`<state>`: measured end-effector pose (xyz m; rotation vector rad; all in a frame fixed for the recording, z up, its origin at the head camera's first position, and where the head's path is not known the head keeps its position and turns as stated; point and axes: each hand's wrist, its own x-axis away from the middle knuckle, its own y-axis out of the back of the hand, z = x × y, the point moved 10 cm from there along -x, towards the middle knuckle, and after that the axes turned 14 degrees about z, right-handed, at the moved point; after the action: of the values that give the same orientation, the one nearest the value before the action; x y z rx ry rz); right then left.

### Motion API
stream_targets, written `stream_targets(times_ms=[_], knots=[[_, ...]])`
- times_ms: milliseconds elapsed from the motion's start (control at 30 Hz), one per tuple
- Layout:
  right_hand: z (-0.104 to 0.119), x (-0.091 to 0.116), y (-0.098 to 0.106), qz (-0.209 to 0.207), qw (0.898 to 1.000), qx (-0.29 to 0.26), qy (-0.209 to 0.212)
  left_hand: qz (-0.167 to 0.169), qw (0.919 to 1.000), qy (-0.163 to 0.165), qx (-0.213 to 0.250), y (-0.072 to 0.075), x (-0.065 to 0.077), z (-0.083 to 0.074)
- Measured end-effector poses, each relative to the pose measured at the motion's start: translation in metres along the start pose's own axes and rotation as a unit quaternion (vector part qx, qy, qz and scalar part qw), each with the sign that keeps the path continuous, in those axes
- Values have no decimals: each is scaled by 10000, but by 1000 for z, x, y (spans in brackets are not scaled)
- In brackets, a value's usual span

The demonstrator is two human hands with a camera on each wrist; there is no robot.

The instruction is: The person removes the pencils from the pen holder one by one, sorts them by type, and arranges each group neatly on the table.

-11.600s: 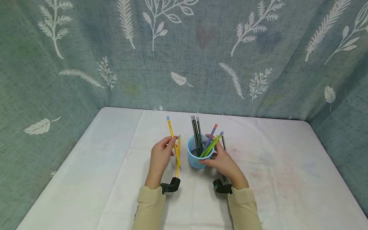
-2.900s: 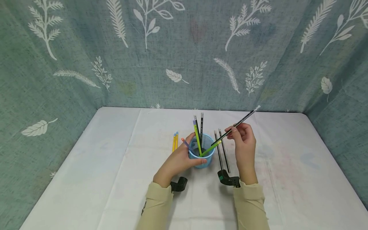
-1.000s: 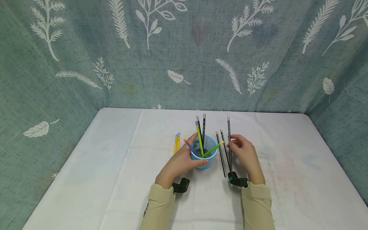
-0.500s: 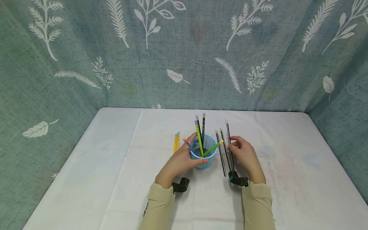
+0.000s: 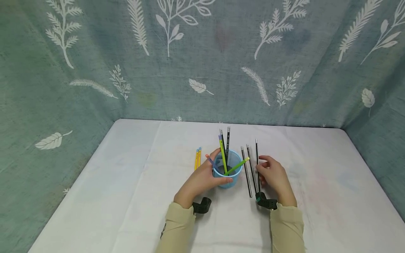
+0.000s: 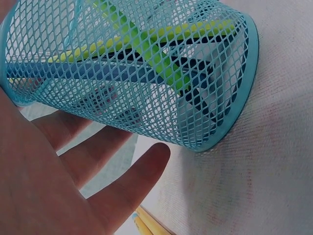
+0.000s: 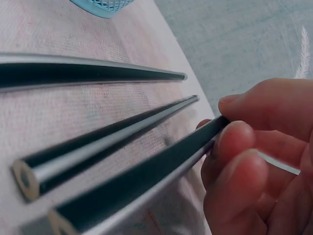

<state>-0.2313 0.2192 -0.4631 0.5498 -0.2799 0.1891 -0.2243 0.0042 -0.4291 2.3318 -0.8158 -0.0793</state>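
Where the held pencil is: right of the cup, unsharpened and black (image 5: 257, 149), just beside two loose black pencils (image 5: 246, 172), top end nearly level with theirs.
Right hand (image 5: 274, 175): pinching that pencil between thumb and fingers, hasn't let go.
What just changed: about three secs ago it was slanting over the cup, half a sec ago its top poked further toward the back edge. Now it's drawn down next to the others, so imo a third one is pretty much lined up.
Blue mesh pencil cup (image 5: 237, 177): on the white cloth (image 5: 126, 211), two black pencils (image 5: 227, 140), two green ones (image 5: 223, 151) and an orange-ended purple one (image 5: 210, 160) inside, so to my eye more black is left to pull.
Left hand (image 5: 202, 179): wrapped round the cup, thumb at the near rim.
Yellow pencils (image 5: 198, 158): two on the far side of the left hand, lower parts blocked by it.
Hard to see: held pencil's bottom hides behind the right wrist camera (image 5: 265, 202) from the head view; can't tell if it's fully touching cloth.
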Motion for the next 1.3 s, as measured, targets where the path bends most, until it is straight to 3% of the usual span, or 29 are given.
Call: stream_targets(times_ms=[467,733,1000,1300], knots=[[-17,-1,2,-185,9992,-52,-343,-13,10000,52,19,-3,0,1],[-5,-2,-1,-276,9982,530,29,-40,9999,48,80,-2,1,2],[-10,-2,0,-329,9990,-279,88,0,9999,158,-5,-1,0,1],[-12,-2,1,-367,9987,-349,72,16,9999,117,15,-2,0,2]])
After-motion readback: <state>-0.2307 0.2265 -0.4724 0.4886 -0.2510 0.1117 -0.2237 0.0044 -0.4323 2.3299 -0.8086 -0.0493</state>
